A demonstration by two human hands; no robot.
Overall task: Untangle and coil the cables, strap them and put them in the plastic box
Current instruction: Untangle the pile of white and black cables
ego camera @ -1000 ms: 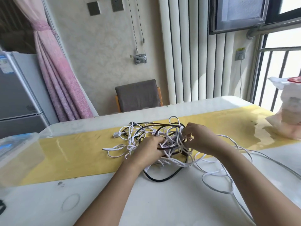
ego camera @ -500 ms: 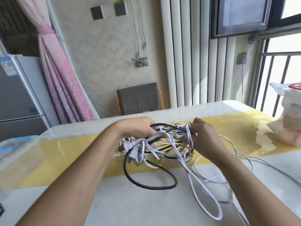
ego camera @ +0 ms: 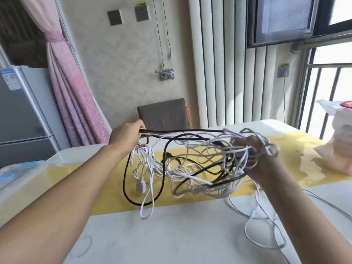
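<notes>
A tangle of white and black cables (ego camera: 192, 164) hangs in the air above the table, stretched between my two hands. My left hand (ego camera: 126, 135) grips a black and a white strand at the tangle's upper left. My right hand (ego camera: 253, 157) holds the dense knot of white cables on the right, with loops wrapped over its fingers. A thick black cable (ego camera: 127, 180) loops down at the left, and a white plug (ego camera: 141, 185) dangles beside it. More white cable (ego camera: 264, 231) trails on the table at lower right. The clear plastic box (ego camera: 17, 174) sits at the left edge.
The white table (ego camera: 190, 235) carries a yellow runner (ego camera: 66, 180) across its middle. A white plastic bag (ego camera: 341, 141) stands at the right edge. A grey chair (ego camera: 163, 115) sits behind the table, a fridge (ego camera: 21, 111) at far left.
Both hands have lifted the tangle off the table and moved apart, my left hand up and left, stretching the cables out. Loops now hang down freely.
</notes>
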